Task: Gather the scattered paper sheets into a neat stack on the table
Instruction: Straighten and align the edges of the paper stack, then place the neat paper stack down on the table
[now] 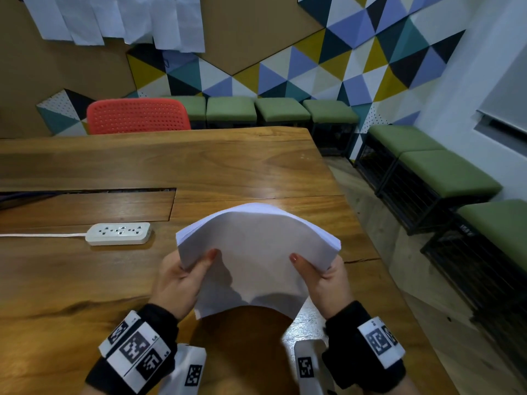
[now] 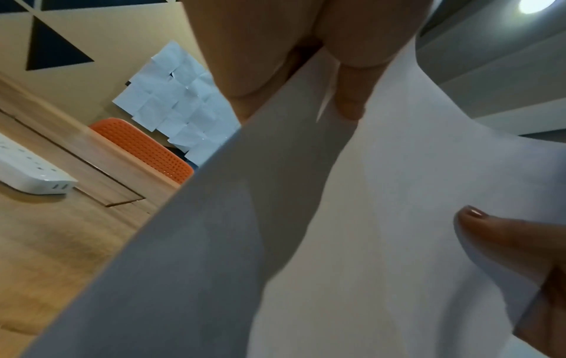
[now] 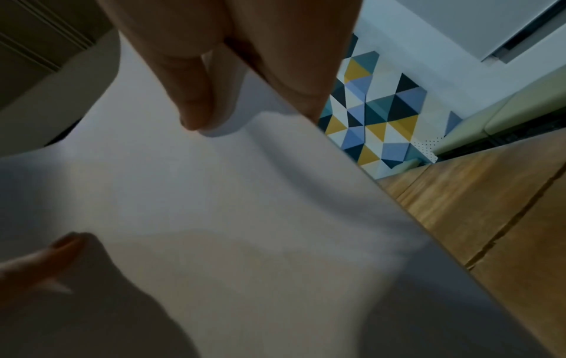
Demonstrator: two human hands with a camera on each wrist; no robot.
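A stack of white paper sheets (image 1: 256,252) is held above the wooden table (image 1: 228,166), bowed upward into an arch. My left hand (image 1: 182,277) grips its left edge with the thumb on top. My right hand (image 1: 322,280) grips its right edge the same way. In the left wrist view the paper (image 2: 367,218) fills the frame, with my left thumb (image 2: 352,92) lying on it and the other hand's thumb at lower right. In the right wrist view the paper (image 3: 214,193) lies under my right thumb (image 3: 196,97). The fingers below the sheets are hidden.
A white power strip (image 1: 118,233) with its cord lies on the table left of the stack, next to a recessed cable slot (image 1: 85,206). A red chair (image 1: 138,116) stands at the far edge. Green stools (image 1: 445,172) line the wall. More sheets (image 1: 114,18) hang on the wall.
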